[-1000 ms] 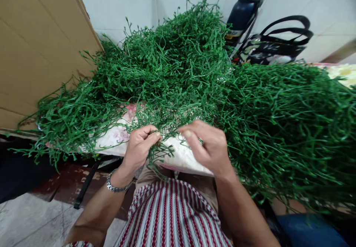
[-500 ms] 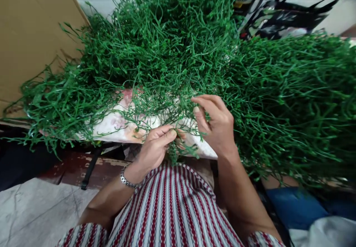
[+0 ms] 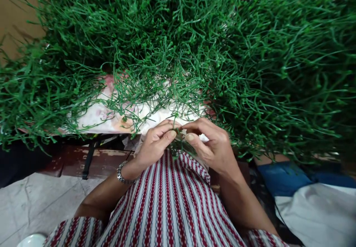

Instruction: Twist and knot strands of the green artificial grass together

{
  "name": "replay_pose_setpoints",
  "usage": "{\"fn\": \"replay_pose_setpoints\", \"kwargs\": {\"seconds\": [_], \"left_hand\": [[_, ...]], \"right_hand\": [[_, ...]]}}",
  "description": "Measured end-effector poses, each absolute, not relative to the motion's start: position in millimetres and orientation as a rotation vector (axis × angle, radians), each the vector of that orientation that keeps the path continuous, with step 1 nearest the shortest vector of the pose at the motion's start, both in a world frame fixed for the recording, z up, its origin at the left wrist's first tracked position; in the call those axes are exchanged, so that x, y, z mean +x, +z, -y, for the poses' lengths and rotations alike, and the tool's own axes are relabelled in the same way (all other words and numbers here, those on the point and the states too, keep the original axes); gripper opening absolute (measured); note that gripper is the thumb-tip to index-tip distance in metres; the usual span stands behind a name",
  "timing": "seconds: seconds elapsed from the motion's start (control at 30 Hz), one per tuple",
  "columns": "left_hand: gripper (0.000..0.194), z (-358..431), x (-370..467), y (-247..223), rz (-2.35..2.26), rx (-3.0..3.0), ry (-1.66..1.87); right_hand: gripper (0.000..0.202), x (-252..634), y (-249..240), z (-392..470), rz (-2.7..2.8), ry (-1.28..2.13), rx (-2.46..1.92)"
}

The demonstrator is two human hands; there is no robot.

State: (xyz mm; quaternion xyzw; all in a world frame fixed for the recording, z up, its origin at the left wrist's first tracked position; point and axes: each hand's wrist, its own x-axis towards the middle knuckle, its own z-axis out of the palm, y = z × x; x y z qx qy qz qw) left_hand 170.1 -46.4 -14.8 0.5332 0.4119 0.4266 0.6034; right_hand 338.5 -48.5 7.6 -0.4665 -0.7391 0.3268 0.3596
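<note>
My left hand point(image 3: 157, 140) is closed, its thumb and forefinger pinching a small bunch of thin green sprigs point(image 3: 175, 151) that hangs below the fingers, in front of my striped top. Close on its right is my right hand point(image 3: 210, 143), fingers curled and thumb near the forefinger, at the same bunch. A fine green stem appears to lie at its fingertips, though they partly hide it. Just beyond both hands, loose green sprigs point(image 3: 155, 98) are scattered over a pale, flower-patterned surface point(image 3: 91, 119).
Tall heaps of green sprigs point(image 3: 283, 76) fill the back and right. Brown cardboard point(image 3: 19, 17) stands at the far left. Below the work surface runs a worn reddish-brown bench point(image 3: 73, 161) with a black strap point(image 3: 89, 161). To the right, a person's blue and pale clothing point(image 3: 286, 178) shows.
My right hand has moved left and down from the loose sprigs to my left hand. The view has tilted downward; the black bag at the back is mostly out of sight.
</note>
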Motion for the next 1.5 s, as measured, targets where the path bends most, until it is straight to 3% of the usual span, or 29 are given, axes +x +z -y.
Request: {"fn": "replay_pose_setpoints", "kwargs": {"seconds": [0.27, 0.53, 0.83, 1.07, 1.23, 1.5], "left_hand": [[0.018, 48, 174, -18, -0.990, 1.324, 1.089], [0.006, 44, 177, -9, -0.872, 1.045, 1.283], [0.007, 50, 177, -10, -1.142, 1.178, 0.936], [0.005, 49, 173, -9, -1.157, 1.323, 1.039], [0.008, 49, 173, -7, -1.181, 1.561, 1.110], [0.010, 51, 169, -8, -1.138, 1.704, 1.137]], "right_hand": [[0.016, 330, -5, 54, 1.863, 0.931, -1.242], [0.017, 331, -8, 55, 1.667, 0.746, -1.380], [0.011, 327, -13, 60, 1.679, 0.790, -1.240], [0.003, 330, -9, 61, 1.748, 0.668, -1.197], [0.035, 329, -8, 57, 1.808, 0.727, -1.125], [0.016, 320, -19, 56, 1.779, 0.777, -1.069]]}}
